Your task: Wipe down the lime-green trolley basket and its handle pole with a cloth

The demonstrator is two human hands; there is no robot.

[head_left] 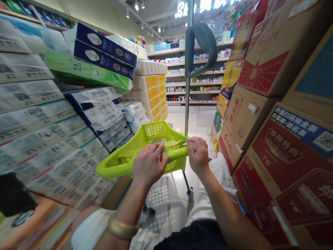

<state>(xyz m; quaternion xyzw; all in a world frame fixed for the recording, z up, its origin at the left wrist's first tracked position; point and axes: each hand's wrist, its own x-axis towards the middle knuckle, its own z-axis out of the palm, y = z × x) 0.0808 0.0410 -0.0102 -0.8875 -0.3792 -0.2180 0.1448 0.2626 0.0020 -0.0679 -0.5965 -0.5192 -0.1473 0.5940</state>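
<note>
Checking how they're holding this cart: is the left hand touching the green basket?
Touching: the head view shows the left hand with its fingers curled over the rim of the lime-green plastic basket.

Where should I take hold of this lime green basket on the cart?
Grip the basket's near rim from above, on your side, as your left hand and right hand do: that broad raised lip faces you, and fingers can wrap it.

Lime-green shopping basket [111, 166], honeycomb-patterned mesh along its sides; grey handle [201, 45]; yellow-and-white toilet-paper packs [153, 92]; navy-and-white packs [104, 43] with gold ovals; brown cardboard boxes [275, 59] printed in red; gold bangle [122, 226].
</note>
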